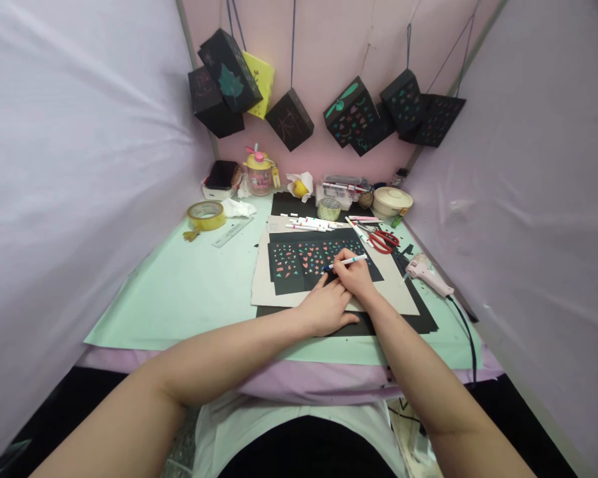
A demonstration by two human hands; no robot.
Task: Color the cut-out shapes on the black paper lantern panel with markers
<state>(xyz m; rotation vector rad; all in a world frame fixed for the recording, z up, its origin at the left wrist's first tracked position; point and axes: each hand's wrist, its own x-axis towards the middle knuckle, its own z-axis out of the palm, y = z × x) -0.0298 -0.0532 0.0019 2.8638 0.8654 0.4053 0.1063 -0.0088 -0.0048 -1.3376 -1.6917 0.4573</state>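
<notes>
The right hand (355,273) grips a white pen (355,259), its tip at a black paper (306,262) covered in small coloured shapes. The left hand (326,311) lies flat — fingers loosely spread — across the paper's near edge, at the middle of the worktop (164,285). Scissors (381,240) and a glue gun (431,275) lie towards the worktop's right edge, tape (206,224) near its left; black boxes (290,119) hang before a pink wall (323,40).

The bare right hand (353,273) hides part of the black, colour-patterned sheet (294,262). The bottom edge cuts off the bare left arm (219,355).
</notes>
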